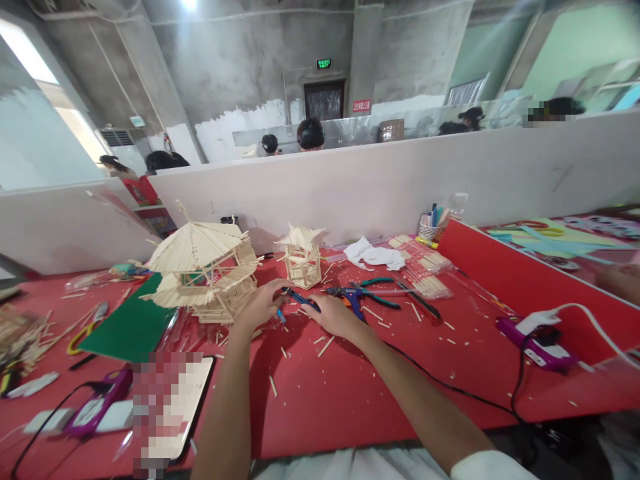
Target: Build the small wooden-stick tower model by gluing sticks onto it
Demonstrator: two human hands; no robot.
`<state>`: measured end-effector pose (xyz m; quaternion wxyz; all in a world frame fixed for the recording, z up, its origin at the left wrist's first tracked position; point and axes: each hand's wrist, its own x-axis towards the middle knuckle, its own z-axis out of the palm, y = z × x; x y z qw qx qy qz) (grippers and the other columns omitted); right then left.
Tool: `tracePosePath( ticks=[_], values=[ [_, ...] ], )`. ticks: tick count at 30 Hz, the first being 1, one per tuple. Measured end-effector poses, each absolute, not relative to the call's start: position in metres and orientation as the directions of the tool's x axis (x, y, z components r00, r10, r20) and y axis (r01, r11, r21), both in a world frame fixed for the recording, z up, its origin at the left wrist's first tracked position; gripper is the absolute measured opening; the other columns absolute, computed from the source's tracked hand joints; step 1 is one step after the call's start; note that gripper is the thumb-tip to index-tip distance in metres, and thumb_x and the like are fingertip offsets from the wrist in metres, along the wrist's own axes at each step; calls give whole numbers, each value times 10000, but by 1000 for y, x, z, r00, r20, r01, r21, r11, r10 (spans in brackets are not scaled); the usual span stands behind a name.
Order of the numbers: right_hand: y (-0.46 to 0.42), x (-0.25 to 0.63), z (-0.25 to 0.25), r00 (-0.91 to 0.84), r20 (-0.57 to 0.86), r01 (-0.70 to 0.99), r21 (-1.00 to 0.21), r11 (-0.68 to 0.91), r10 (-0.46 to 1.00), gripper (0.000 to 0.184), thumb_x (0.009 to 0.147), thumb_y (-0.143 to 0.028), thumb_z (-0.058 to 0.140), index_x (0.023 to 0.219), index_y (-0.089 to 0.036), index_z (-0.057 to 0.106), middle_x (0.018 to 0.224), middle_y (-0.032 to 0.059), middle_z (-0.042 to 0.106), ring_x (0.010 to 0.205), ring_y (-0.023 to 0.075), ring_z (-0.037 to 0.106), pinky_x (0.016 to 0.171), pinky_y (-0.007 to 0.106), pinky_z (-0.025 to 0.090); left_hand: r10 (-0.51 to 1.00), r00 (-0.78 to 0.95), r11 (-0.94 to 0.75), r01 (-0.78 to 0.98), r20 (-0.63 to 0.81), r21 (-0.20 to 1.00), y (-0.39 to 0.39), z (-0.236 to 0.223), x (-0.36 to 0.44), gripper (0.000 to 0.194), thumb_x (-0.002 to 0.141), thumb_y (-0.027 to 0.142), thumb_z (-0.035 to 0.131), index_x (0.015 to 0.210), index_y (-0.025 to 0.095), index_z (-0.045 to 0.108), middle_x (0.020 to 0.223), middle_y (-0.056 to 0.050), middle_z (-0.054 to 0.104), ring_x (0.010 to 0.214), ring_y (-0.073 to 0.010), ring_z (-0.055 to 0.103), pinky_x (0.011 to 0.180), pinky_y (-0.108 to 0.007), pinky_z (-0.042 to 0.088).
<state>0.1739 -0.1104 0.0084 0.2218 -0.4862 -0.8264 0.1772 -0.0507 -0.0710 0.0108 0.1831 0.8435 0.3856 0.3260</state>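
A slim dark-blue tool (pixel 301 299), its exact kind unclear, lies between my two hands. My left hand (pixel 260 305) has its fingers closed at the tool's left end, beside a small blue piece (pixel 282 317). At the other end, the fingers of my right hand (pixel 340 317) are bent over it. Just beyond stands a small pavilion model of wooden sticks (pixel 303 263). A larger stick pavilion (pixel 200 263) with a wide conical roof is left of my left hand. A blue glue gun (pixel 353 298) sits right behind my right hand, near teal-and-black pliers (pixel 383 283).
Stick offcuts (pixel 326 346) litter the red table (pixel 310 420). A tablet (pixel 185 413) and power strip (pixel 97 403) are front left, a green board (pixel 133 320) behind them. White cloth (pixel 373 254), packed sticks (pixel 423 270), a red panel (pixel 505 277) and another power strip (pixel 537 343) are right.
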Motion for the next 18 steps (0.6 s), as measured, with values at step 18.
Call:
tracePosePath(
  ticks=[18],
  values=[
    [-116,151,-5,-396,89,889,-210,406,914,564,1002,-483,248,1066,-98,655,994,201,716,963,310,684,829,366,465,795,523,-606,695,307,387,-80,20,-48,411,758,8,491,1025,216,723,980,-70,717,887,-186,649,847,-288,482]
  ],
)
